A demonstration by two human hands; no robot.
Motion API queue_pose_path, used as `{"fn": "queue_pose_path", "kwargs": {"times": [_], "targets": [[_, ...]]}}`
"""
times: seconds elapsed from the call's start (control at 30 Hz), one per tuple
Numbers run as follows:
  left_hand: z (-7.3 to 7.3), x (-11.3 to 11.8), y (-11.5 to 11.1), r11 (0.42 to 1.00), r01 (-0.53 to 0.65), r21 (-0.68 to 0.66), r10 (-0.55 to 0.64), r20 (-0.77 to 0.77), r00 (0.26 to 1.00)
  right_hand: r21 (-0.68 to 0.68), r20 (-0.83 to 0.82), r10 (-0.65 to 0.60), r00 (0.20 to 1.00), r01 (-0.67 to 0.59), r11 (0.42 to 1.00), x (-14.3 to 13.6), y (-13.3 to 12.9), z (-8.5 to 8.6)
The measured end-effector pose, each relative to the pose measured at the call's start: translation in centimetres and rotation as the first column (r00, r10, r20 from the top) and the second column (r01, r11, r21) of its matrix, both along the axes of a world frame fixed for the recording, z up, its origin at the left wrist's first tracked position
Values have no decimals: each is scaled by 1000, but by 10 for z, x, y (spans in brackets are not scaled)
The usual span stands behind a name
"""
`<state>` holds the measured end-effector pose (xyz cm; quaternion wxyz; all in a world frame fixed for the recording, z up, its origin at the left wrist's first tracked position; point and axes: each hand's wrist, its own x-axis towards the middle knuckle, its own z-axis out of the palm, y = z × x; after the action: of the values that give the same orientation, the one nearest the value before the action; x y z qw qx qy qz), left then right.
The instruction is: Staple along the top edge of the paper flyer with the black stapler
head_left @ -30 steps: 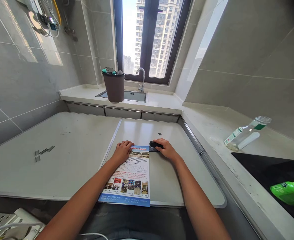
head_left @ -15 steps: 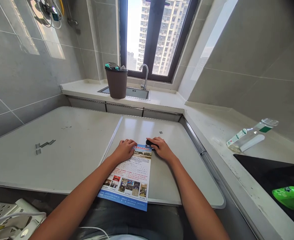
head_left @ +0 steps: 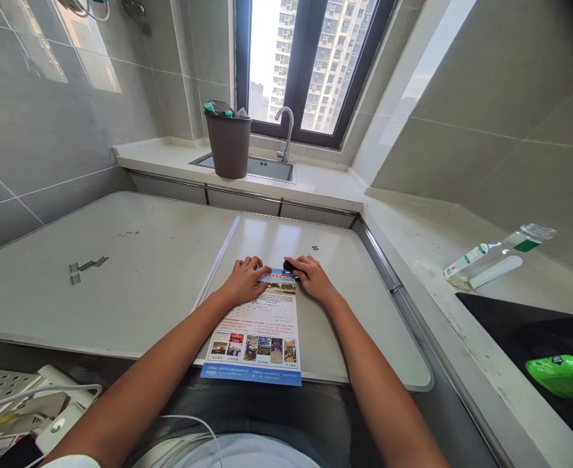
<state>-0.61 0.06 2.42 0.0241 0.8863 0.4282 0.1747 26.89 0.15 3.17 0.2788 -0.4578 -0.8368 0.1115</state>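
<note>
A printed flyer point(head_left: 254, 328) with blue borders and a row of photos lies on the white tabletop, its bottom edge reaching past the front. My left hand point(head_left: 243, 281) holds it at the upper left, the thumb on the printed face and the bent fingers near the top edge. A small black stapler point(head_left: 289, 266) is at the flyer's top right corner, gripped by my right hand point(head_left: 313, 276). My fingers cover much of the stapler, and whether its jaws are closed on the paper is hidden.
Staple strips point(head_left: 88, 266) lie on the left panel, and more staples point(head_left: 315, 247) beyond my right hand. A brown bin point(head_left: 228, 146) stands by the sink point(head_left: 271, 168). On the right counter are a tilted glass bottle point(head_left: 501, 255) and a green packet point(head_left: 562, 376).
The flyer has turned straighter and its lower end has swung right. My left thumb has spread away from the fingers. The stapler stays in my right hand at the corner. The view has tilted slightly.
</note>
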Motion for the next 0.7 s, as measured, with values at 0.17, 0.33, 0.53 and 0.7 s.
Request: {"fn": "queue_pose_path", "kwargs": {"times": [0.17, 0.33, 0.53, 0.7], "targets": [[0, 4, -1, 1000, 6, -3, -6, -8, 1000, 9, 36, -28, 999, 28, 1000, -3, -2, 0], [0, 5, -2, 999, 28, -40, -28, 11, 1000, 39, 150, -78, 986, 73, 997, -9, -5, 3], [0, 6, -4, 994, 78, -83, -75, 29, 997, 48, 184, -119, 976, 112, 993, -14, -7, 3], [2, 6, -4, 997, 38, -67, -36, 29, 999, 32, 184, -141, 973, 137, 990, -16, -9, 5]]}}
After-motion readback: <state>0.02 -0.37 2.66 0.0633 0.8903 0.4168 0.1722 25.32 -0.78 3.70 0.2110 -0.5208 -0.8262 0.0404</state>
